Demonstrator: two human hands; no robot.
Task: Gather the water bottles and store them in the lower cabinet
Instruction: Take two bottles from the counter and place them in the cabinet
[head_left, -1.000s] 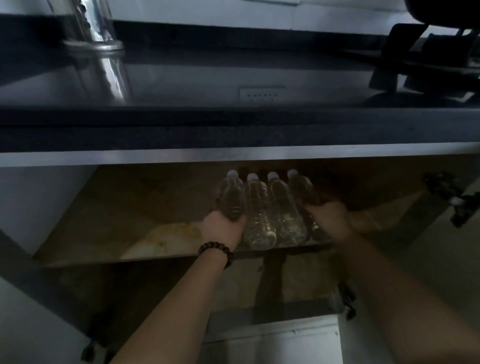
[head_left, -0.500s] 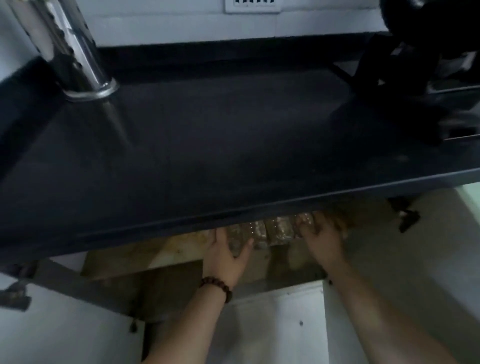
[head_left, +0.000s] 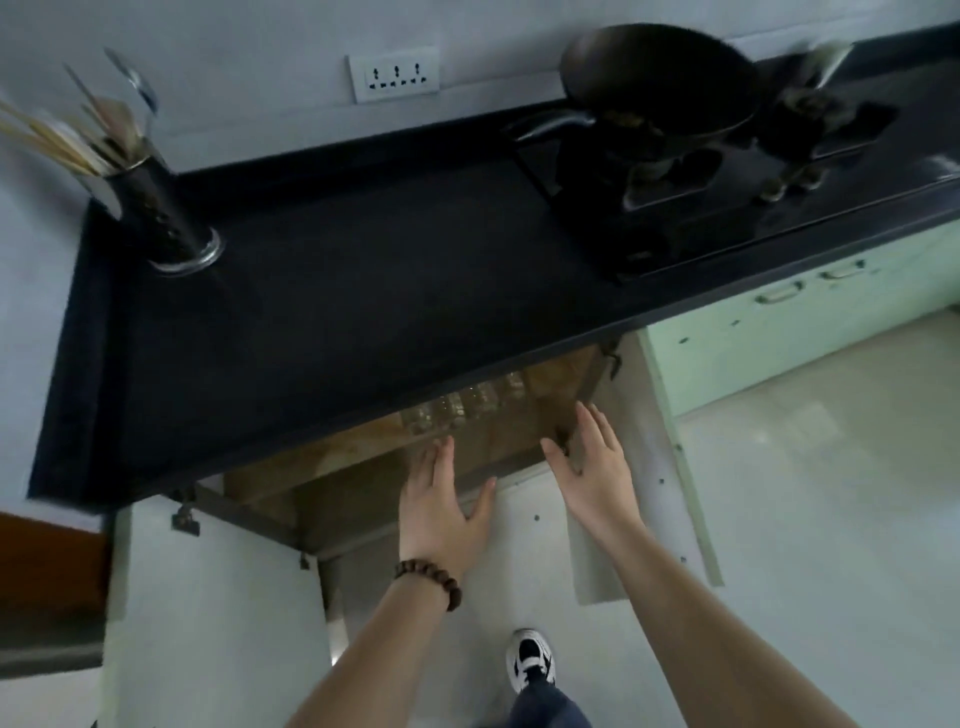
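We see the bottles (head_left: 462, 405) in a row on the cabinet shelf (head_left: 363, 467) under the counter (head_left: 363, 291). Our left hand (head_left: 441, 509) and right hand (head_left: 597, 467) hang near them, fingers spread, holding nothing. Clear plastic looks light, smooth, squeezable; we would grip mid-body.
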